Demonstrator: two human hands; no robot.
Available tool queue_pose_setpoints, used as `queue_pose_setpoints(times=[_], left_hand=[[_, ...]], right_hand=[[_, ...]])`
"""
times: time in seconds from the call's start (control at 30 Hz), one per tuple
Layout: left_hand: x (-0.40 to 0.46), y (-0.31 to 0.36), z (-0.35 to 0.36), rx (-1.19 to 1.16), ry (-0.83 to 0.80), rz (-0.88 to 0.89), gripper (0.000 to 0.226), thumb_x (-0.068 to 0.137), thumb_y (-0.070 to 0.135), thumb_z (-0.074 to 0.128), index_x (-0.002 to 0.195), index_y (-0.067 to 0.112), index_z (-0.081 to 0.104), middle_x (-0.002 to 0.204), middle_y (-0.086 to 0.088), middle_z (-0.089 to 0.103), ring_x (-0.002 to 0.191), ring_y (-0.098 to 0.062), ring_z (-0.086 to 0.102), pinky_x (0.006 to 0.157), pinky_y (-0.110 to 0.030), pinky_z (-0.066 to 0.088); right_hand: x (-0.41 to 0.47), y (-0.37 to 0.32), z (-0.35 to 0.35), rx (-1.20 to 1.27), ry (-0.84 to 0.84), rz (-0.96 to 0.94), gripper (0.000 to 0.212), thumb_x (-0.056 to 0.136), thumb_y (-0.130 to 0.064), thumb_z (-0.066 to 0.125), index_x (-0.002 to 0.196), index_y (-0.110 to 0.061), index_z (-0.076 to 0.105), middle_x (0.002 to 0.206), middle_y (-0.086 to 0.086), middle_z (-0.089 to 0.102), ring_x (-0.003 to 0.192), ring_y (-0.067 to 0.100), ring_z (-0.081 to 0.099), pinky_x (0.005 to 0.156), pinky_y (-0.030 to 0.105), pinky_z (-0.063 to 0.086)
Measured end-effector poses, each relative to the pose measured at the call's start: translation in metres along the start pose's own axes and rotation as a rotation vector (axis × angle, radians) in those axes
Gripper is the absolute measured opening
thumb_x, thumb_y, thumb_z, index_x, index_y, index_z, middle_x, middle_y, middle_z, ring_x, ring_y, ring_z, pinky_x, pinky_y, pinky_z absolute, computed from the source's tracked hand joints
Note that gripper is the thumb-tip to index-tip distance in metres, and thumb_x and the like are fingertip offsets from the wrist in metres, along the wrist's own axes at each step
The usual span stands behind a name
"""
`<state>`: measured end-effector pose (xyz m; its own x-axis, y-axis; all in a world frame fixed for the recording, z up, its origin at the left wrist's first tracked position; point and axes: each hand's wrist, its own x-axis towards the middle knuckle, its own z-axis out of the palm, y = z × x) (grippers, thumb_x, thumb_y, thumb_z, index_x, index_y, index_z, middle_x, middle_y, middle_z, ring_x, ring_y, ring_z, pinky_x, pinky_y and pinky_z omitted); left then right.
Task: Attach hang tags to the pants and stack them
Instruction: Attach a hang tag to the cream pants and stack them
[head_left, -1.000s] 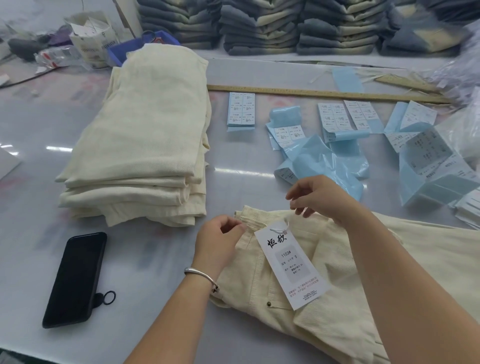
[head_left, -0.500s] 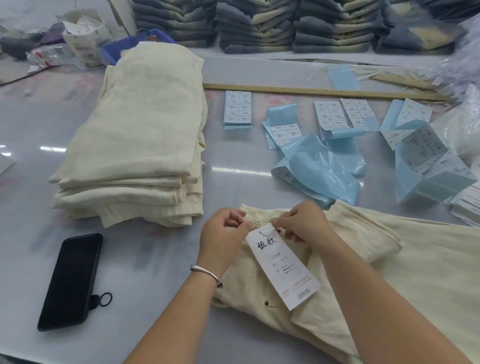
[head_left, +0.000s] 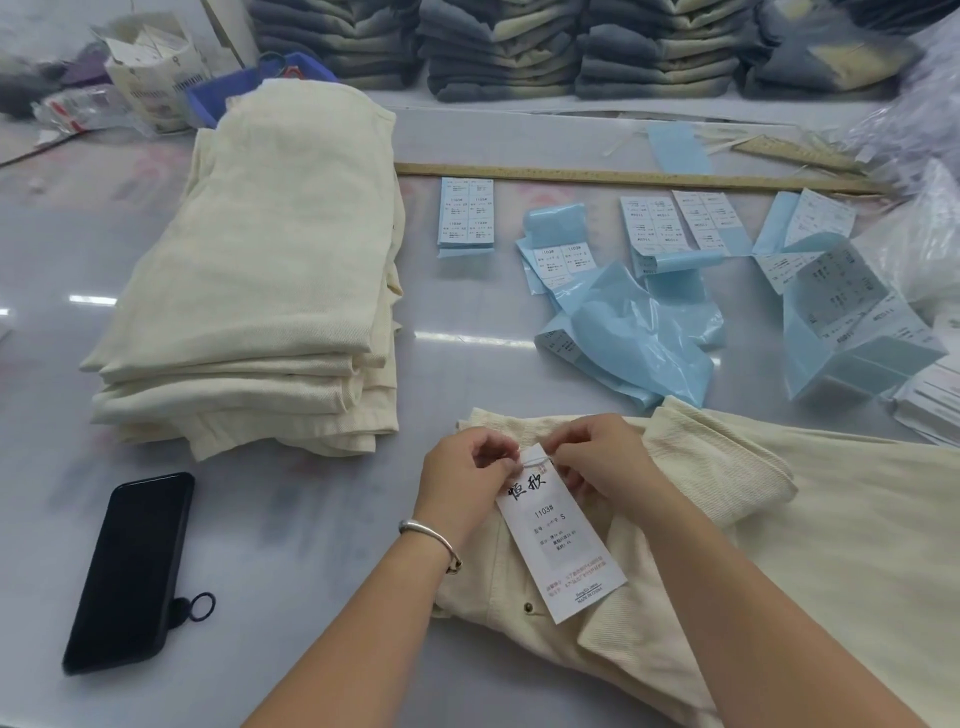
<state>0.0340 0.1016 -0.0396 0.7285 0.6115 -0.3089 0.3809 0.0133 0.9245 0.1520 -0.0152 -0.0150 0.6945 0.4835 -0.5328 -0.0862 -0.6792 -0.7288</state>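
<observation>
Lower centre of frame: cream pants (head_left: 649, 571) lie on table (head_left: 311, 545), waistband toward upper left. White hang tag (head_left: 561, 540) rests on pants, top end between both hands. Left hand (head_left: 465, 478) and right hand (head_left: 597, 462) close together at waistband, fingers curled, both pinching thin string at top of tag. Stack of folded cream pants (head_left: 270, 280) in left centre, well apart from hands. Black phone (head_left: 130, 571) in lower left. Blue label sheets (head_left: 639, 332) above hands.
</observation>
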Motion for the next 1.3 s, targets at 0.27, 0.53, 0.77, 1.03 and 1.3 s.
queue_pose_setpoints(times=[0.27, 0.53, 0.77, 1.03, 1.3], left_hand=[[-0.004, -0.004, 0.009, -0.142, 0.06, -0.039, 0.022, 0.086, -0.003, 0.067, 0.086, 0.019, 0.067, 0.08, -0.006, 0.073, 0.071, -0.018, 0.073, 0.058, -0.021, 0.055], [-0.004, -0.008, 0.01, -0.133, 0.058, -0.041, 0.018, 0.085, -0.003, 0.068, 0.085, 0.015, 0.071, 0.079, -0.007, 0.073, 0.072, -0.016, 0.073, 0.061, -0.021, 0.056], [-0.008, -0.007, 0.007, -0.091, 0.085, -0.001, 0.021, 0.087, -0.002, 0.066, 0.077, 0.017, 0.067, 0.068, 0.0, 0.071, 0.066, -0.011, 0.07, 0.061, -0.023, 0.056], [-0.017, 0.001, 0.003, 0.011, 0.087, 0.13, 0.015, 0.089, 0.006, 0.065, 0.08, 0.018, 0.062, 0.071, 0.005, 0.065, 0.062, -0.006, 0.061, 0.063, -0.019, 0.051], [-0.026, 0.005, 0.004, 0.008, 0.075, 0.177, 0.016, 0.09, 0.007, 0.065, 0.082, 0.02, 0.064, 0.076, 0.007, 0.067, 0.068, -0.006, 0.062, 0.065, -0.016, 0.048]], right_hand=[[-0.002, 0.006, -0.006, -0.188, -0.026, -0.222, 0.026, 0.076, -0.006, 0.078, 0.065, -0.027, 0.067, 0.051, -0.014, 0.062, 0.043, -0.002, 0.053, 0.052, 0.018, 0.045], [-0.002, 0.007, -0.014, -0.197, 0.029, -0.279, 0.014, 0.084, -0.003, 0.069, 0.075, -0.013, 0.067, 0.063, -0.002, 0.065, 0.056, 0.011, 0.059, 0.068, 0.035, 0.052], [-0.01, 0.0, -0.008, 0.311, -0.003, -0.265, 0.01, 0.078, 0.007, 0.074, 0.081, -0.001, 0.068, 0.07, 0.011, 0.072, 0.064, 0.019, 0.071, 0.061, 0.022, 0.055], [-0.015, 0.004, 0.005, 0.637, -0.169, -0.118, 0.022, 0.082, 0.014, 0.064, 0.091, -0.003, 0.073, 0.077, 0.011, 0.073, 0.07, 0.019, 0.072, 0.066, 0.022, 0.059], [-0.018, 0.002, 0.008, 0.58, -0.185, -0.184, 0.012, 0.086, 0.011, 0.06, 0.088, 0.002, 0.068, 0.073, 0.016, 0.069, 0.066, 0.018, 0.069, 0.065, 0.023, 0.058]])
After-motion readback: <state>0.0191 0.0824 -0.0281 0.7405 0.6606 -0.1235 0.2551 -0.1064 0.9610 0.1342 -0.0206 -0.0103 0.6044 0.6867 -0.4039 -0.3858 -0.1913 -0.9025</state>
